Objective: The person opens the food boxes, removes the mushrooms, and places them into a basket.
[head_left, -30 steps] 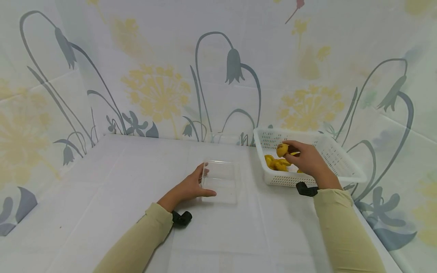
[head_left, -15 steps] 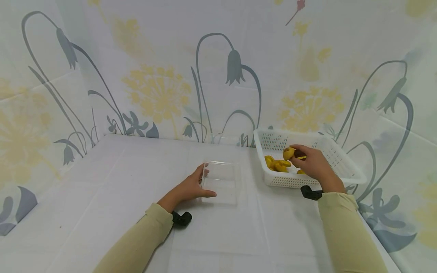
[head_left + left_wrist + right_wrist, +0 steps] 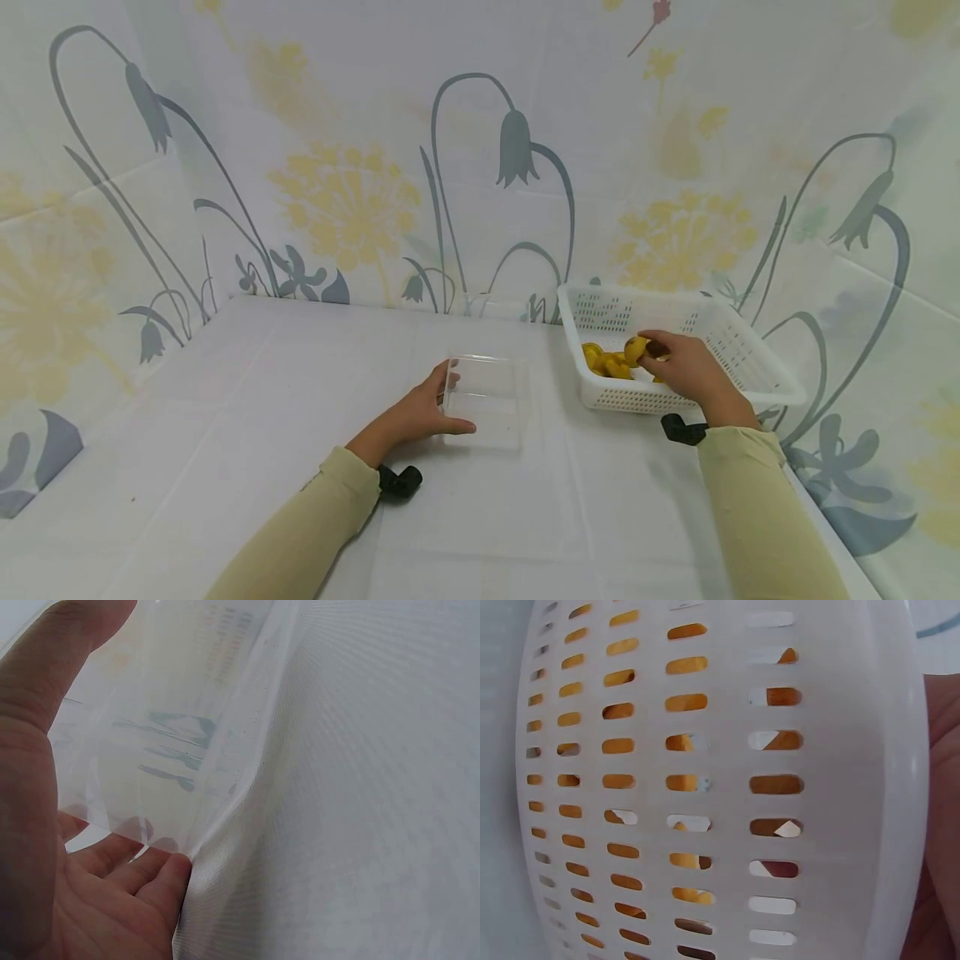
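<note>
A clear plastic box (image 3: 487, 408) stands on the white table. My left hand (image 3: 420, 412) holds it by its left side, thumb near the front and fingers at the back. The left wrist view shows the fingertips (image 3: 161, 874) against the transparent wall. My right hand (image 3: 686, 367) reaches into a white perforated basket (image 3: 630, 400) and pinches a small rounded yellow piece (image 3: 635, 351) with a brownish mark. Several more yellow pieces (image 3: 600, 360) lie close to its left. In the right wrist view the basket wall (image 3: 840, 787) hides most of that hand.
The basket stands at the right, against the flowered cloth backdrop (image 3: 495, 208). Another faint clear container (image 3: 502, 307) is at the table's back edge. White cloth covers the table (image 3: 300, 400) left of the box.
My right hand, with the yellow piece in its fingers, has moved slightly right and lower into the basket. The left hand and the clear box have stayed put.
</note>
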